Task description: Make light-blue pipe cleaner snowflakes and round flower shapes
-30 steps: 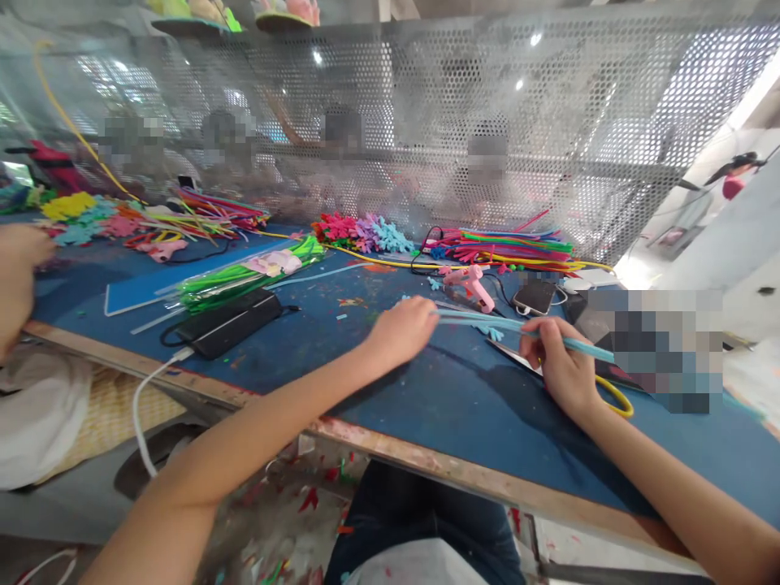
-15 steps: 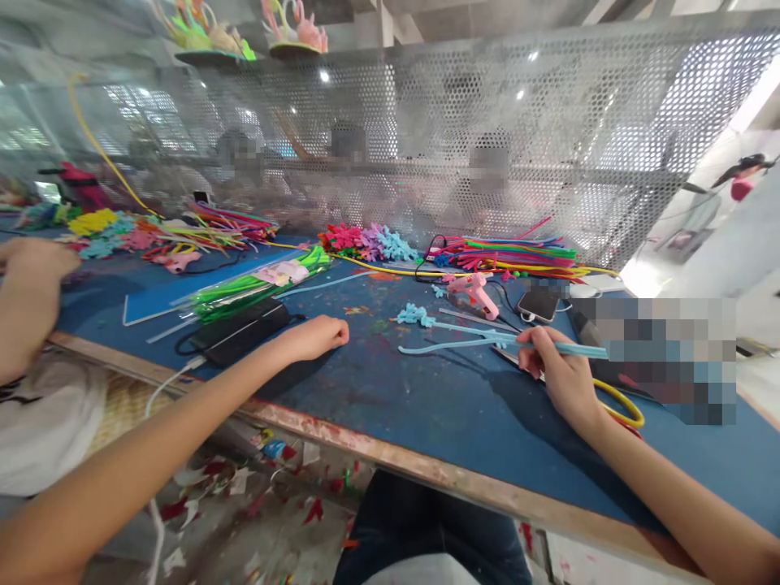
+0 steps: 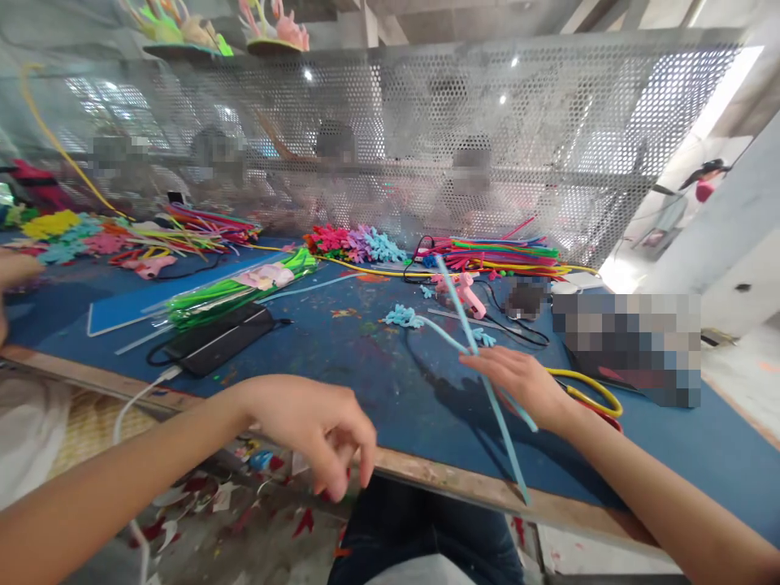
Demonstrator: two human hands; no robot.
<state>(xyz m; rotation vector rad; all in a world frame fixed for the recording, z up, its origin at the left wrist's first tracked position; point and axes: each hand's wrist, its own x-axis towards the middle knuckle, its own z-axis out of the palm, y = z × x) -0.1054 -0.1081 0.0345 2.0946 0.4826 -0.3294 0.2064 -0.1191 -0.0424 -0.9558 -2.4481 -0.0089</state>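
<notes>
- Left hand (image 3: 322,435): nearest, over the table edge, toward the wearer and left of the pink glue gun (image 3: 472,301); fingers half curled, thumb close to them; nothing seen in it, inside of the grip hidden, can't tell if it's empty
- Right hand (image 3: 517,382): on the wearer's side of the glue gun, a bit right; fingers stretched out, nearly flat, light blue stems at the fingertips; thumb hidden, can't tell how firm the hold is
- Straight light blue stem (image 3: 500,426): slants past the fingertips; far end beside the glue gun in view, near end over the table edge
- Curved light blue stem (image 3: 444,331): runs from under the right hand to the fluffy blue cluster (image 3: 402,316); cluster left of the glue gun, slightly nearer
- Yellow loop handle (image 3: 600,390): right of the glue gun, nearer
- Black box (image 3: 225,341): well left of the glue gun; bagged green stems (image 3: 244,288) just beyond it
- Multicolour stem pile (image 3: 500,253): behind the glue gun; perforated screen (image 3: 414,122) farthest back
</notes>
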